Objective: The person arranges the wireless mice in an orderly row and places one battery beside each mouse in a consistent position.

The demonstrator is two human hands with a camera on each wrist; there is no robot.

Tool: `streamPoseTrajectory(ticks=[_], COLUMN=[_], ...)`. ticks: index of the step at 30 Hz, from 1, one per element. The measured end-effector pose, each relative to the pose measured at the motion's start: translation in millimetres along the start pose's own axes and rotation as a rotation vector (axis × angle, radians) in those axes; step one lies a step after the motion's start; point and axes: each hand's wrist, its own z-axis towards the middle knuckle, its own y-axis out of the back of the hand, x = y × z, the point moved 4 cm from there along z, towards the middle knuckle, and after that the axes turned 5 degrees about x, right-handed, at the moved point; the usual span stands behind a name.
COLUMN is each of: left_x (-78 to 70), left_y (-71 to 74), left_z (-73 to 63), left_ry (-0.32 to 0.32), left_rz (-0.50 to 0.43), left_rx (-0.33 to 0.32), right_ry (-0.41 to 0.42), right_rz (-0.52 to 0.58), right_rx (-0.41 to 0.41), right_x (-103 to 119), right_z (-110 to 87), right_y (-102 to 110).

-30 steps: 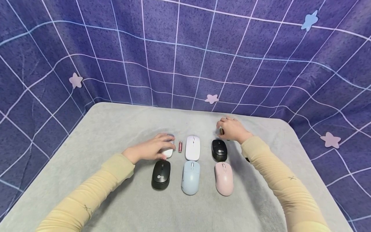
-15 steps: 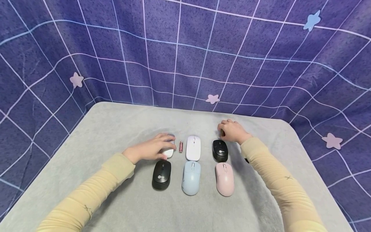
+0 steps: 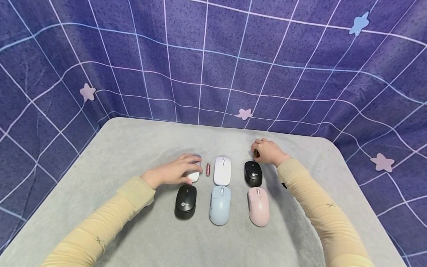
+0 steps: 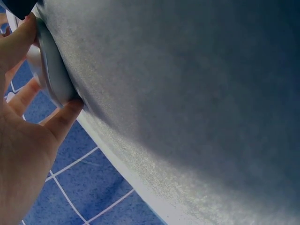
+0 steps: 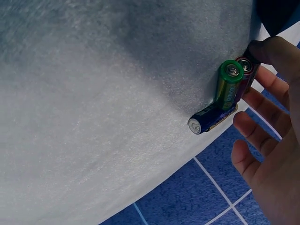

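Lying between left fingers (image 4: 64,119): mouse (image 4: 56,70)

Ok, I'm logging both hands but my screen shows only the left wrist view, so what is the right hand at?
Observer: The right hand is at three batteries: it appears to pinch a dark red battery, with a green battery and a blue battery close by.
Operator: Which mouse is nearest to it?
Observer: A black mouse, on the person's side of that hand, with a pink mouse nearer the person.
Operator: And is anything loose beside the mouse my left hand grips?
Observer: Yes, a loose red battery lies between that gripped white mouse and the other white mouse.
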Motion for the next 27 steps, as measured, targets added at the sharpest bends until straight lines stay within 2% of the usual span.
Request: streamPoseTrajectory(ticks=[13,27], left_x=[-2.0,-1.4], left_y=[0.0,0.0], left_z=[-0.2,0.0], left_ry=[0.012,0.009], left_rz=[-0.011,-0.007], left_rx=[0.001,0.001], right_ry=[0.012,0.047], right_rz=[0.003,-0.017], right_rx=[0.0,-0.074], right_x=[0,5], right_z=[-1.1,0.2], right_y=[0,15])
